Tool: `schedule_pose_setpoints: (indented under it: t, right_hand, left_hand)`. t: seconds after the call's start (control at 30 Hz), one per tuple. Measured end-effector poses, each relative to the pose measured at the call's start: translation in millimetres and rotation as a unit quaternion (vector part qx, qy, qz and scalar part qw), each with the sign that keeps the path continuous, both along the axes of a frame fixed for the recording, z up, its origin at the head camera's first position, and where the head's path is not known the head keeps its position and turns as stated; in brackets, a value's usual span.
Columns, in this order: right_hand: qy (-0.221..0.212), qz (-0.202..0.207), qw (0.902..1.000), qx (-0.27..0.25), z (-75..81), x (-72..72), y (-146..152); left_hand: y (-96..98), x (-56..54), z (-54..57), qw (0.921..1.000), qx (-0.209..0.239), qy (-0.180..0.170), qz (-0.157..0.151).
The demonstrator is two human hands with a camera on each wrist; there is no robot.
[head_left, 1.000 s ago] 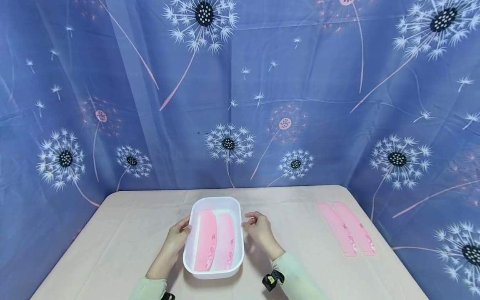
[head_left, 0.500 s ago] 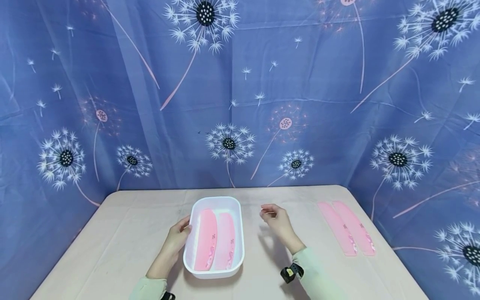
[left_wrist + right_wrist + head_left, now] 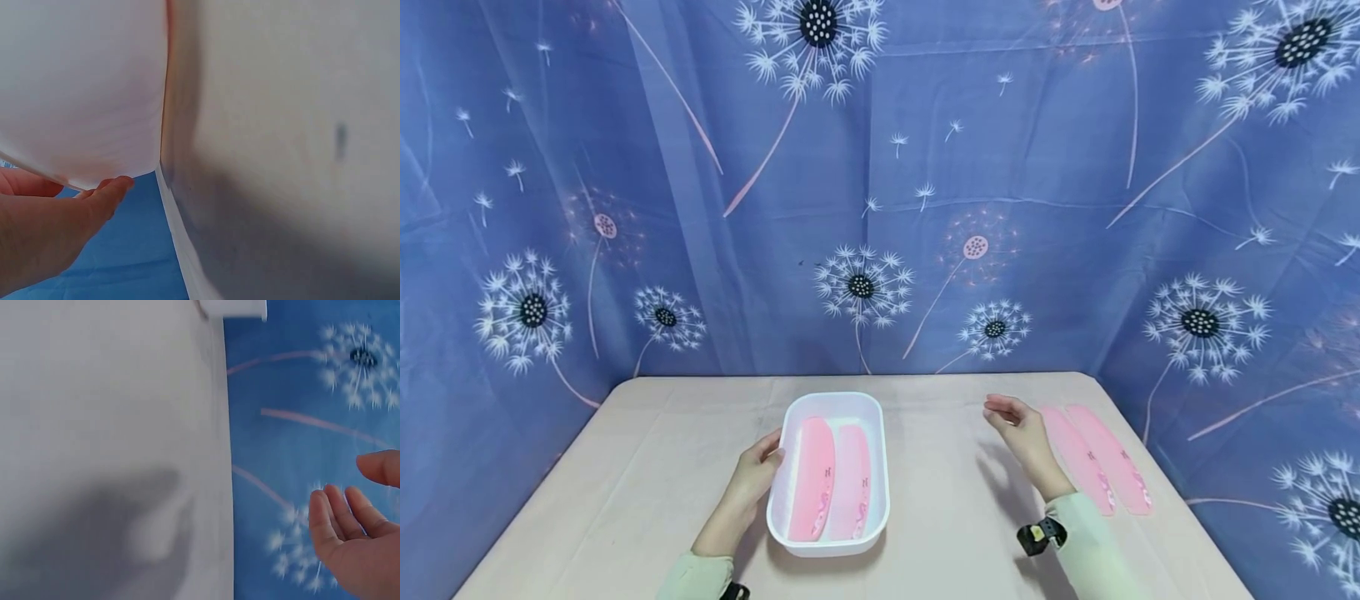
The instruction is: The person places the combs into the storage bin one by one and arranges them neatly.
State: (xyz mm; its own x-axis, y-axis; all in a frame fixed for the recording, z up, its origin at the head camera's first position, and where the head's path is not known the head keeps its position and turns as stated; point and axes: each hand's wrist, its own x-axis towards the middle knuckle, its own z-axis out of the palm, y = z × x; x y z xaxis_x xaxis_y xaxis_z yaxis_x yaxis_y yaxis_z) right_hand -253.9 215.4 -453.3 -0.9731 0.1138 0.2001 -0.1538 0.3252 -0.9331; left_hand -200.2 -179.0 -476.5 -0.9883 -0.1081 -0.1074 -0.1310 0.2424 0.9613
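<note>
A white plastic tub (image 3: 827, 548) is in the middle of the head view, with two flat pink curved pieces in it, a deeper pink piece (image 3: 812, 479) and a paler piece (image 3: 853, 483), both printed near the lower end. My left hand (image 3: 752, 475) grips the tub's left side; in the left wrist view its fingers (image 3: 112, 195) meet the tub's edge. Off to the right, above the table, my right hand (image 3: 1021, 432) holds nothing, fingers loosely bent and thumb apart in the right wrist view. Beside it lie two similar pink pieces, one (image 3: 1078, 458) partly behind the hand, the other (image 3: 1111, 458) farther right.
A pale cloth covers the table (image 3: 940, 500). Blue curtains (image 3: 760, 275) with dandelion prints hang close behind it and along both sides.
My right hand has left the tub's right side and moved right across the table towards the two pink pieces there. My left hand and the tub stay where they were.
</note>
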Motion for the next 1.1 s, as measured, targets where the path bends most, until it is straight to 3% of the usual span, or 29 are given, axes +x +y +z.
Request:
schedule_pose_setpoints:
  t: [0.4, 0.6, 0.83, 1.1]
  right_hand:
    - [0.006, -0.053, 0.9983, 0.025, -10.5, 5.9, 62]
    - [-0.027, -0.078, 0.9966, 0.002, -16.2, 6.9, 83]
    - [-0.024, -0.092, 0.9954, -0.012, -23.6, 4.0, 101]
    - [-0.054, -0.133, 0.9886, 0.045, -27.0, 6.4, 113]
  left_hand:
    - [0.1, -1.2, 2.3, 1.0000, 0.002, 0.003, 0.004]
    - [0.7, -0.8, 3.9, 1.0000, 0.009, 0.001, -0.001]
    - [1.6, -0.7, 1.8, 0.9999, 0.011, -0.007, 0.001]
    - [1.6, -1.2, 0.9, 0.9999, 0.010, -0.010, 0.005]
